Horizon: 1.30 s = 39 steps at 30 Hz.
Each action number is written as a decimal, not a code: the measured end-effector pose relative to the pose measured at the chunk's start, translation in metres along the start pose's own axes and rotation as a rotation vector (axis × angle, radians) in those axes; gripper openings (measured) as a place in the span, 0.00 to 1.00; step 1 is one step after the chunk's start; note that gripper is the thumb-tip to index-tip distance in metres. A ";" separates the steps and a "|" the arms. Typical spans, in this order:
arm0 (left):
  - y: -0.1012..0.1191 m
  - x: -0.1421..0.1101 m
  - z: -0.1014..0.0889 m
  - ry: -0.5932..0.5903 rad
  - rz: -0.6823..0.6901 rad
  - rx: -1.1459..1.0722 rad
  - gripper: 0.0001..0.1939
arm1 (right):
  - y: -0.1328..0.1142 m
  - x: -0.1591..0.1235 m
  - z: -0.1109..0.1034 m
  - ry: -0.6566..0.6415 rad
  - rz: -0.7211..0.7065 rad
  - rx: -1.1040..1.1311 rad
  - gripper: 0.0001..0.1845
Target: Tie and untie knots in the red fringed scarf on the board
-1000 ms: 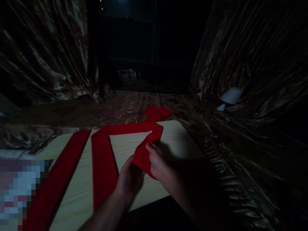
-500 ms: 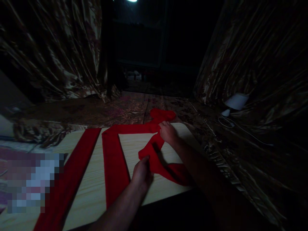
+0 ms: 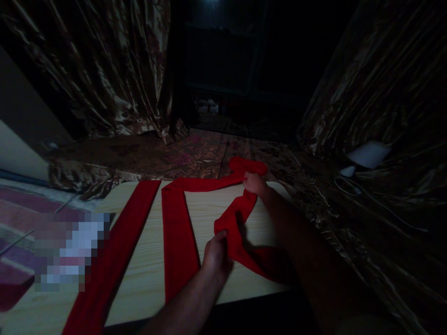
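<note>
Two grips hold the red band (image 3: 234, 239): our left hand (image 3: 216, 256) is nearer, its thumb and fingers closed on a fold, while our right hand (image 3: 256, 184) pinches it at one o'clock from there. Between them the band's long axis runs to one o'clock, slack and twisted; from our left fingers another length curves away to four o'clock. It looks soft, matt and flat-woven. At ten o'clock we see a straight, smooth strip (image 3: 179, 237) that bends toward our right hand, and farther left a second strip (image 3: 115, 246). All cross the pale, wood-grained table (image 3: 146, 260), round-cornered. Beyond lie a rounded red bunch (image 3: 247, 164), figured cloth (image 3: 199, 149), a white lamp (image 3: 370, 154) at three o'clock, then glossy, pleated curtains (image 3: 139, 70).
</note>
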<state>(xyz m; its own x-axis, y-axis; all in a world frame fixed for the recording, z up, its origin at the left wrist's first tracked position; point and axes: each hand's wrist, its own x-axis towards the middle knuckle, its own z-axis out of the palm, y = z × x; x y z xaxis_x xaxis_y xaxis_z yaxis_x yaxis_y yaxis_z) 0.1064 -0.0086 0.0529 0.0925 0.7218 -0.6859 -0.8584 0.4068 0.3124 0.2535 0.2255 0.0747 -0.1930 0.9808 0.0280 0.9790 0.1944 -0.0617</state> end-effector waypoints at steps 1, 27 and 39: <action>0.000 0.000 0.000 -0.001 -0.006 0.000 0.11 | 0.001 0.002 0.001 0.002 0.010 0.022 0.16; 0.028 -0.018 -0.019 -0.122 0.017 0.299 0.09 | 0.036 0.006 0.020 0.032 0.090 0.321 0.26; 0.023 -0.009 -0.030 -0.203 0.152 0.364 0.15 | -0.024 -0.162 -0.004 -0.414 -0.262 0.863 0.24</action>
<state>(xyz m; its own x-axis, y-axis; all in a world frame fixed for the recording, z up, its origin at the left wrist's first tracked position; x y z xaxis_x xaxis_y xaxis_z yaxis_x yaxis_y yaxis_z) 0.0707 -0.0225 0.0468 0.1072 0.8694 -0.4823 -0.6396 0.4317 0.6360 0.2614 0.0616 0.0762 -0.5650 0.8014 -0.1963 0.5505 0.1889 -0.8132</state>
